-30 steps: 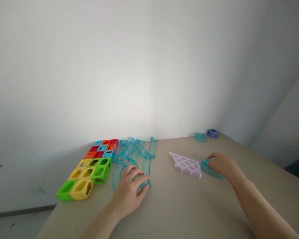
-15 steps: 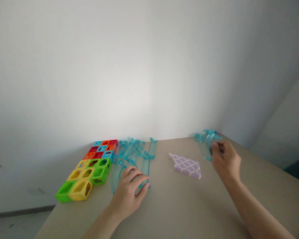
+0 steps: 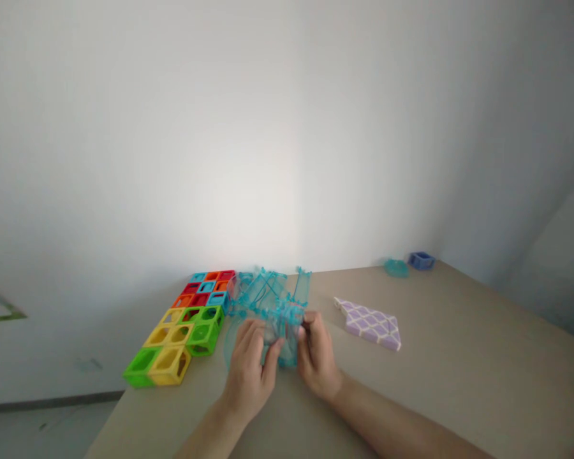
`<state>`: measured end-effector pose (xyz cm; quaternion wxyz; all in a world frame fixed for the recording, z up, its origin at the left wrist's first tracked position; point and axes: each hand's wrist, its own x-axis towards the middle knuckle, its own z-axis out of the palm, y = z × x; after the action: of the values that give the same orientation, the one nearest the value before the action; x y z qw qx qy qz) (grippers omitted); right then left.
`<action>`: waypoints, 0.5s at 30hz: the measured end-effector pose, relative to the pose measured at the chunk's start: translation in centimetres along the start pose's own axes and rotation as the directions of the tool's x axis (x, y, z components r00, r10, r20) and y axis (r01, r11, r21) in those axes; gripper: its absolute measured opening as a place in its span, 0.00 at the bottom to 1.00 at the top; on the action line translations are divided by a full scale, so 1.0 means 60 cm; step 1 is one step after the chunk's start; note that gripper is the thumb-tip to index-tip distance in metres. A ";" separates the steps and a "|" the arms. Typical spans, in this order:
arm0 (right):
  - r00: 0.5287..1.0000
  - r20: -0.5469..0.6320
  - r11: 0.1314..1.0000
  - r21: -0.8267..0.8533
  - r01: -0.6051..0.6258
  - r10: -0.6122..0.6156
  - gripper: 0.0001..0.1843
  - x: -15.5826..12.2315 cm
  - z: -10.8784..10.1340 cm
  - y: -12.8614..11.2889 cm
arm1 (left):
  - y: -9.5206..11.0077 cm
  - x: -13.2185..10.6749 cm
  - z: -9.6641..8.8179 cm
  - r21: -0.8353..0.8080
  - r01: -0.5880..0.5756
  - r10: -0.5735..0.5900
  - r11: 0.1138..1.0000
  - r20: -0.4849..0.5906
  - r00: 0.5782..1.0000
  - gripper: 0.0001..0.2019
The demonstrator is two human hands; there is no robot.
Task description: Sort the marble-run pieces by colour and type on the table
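In the head view my right hand (image 3: 318, 357) pinches a see-through blue plastic track piece (image 3: 291, 312), lifted just above other pieces of the same kind. Close beside it, my left hand (image 3: 251, 363) is curled with thumb and fingers at the near side of that piece, clear plastic showing between them. Blur hides exactly where its fingertips press. Behind both hands lies a cluster of see-through blue track pieces (image 3: 263, 288), overlapping one another. A curved clear blue piece (image 3: 229, 338) shows partly behind my left hand.
Left of the hands, hollow cubes (image 3: 172, 335) in green, yellow, red, orange and blue stand in rows. A purple-and-white patterned flat pouch (image 3: 370, 325) lies to the right. Farther back are a blue plastic piece (image 3: 396, 268) and a dark blue cube (image 3: 421, 260), near the wall (image 3: 287, 159).
My right hand has brought the clear blue piece from the far right across to my left hand. The dark blue cube at the back right is now uncovered. The view has shifted slightly.
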<state>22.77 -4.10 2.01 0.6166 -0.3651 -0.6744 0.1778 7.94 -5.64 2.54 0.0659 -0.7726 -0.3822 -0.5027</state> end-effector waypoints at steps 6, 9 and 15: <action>0.941 0.000 0.927 -0.172 -0.333 0.338 0.12 0.150 0.045 0.035 | -0.044 0.017 -0.030 0.245 0.145 -0.095 0.959 -0.207 0.974 0.07; 0.895 0.029 0.860 -0.294 -0.418 0.445 0.10 0.176 0.046 0.061 | -0.057 0.020 -0.030 0.329 0.176 -0.133 0.928 -0.150 0.980 0.04; 0.840 0.105 0.772 -0.466 -0.432 0.533 0.11 0.169 0.037 0.075 | -0.054 0.015 -0.016 0.380 0.192 -0.238 0.905 0.077 0.968 0.03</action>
<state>22.16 6.59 5.67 0.3724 -0.6284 -0.6461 0.2212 5.28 -3.36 2.82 0.1309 -0.7286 -0.5562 -0.3777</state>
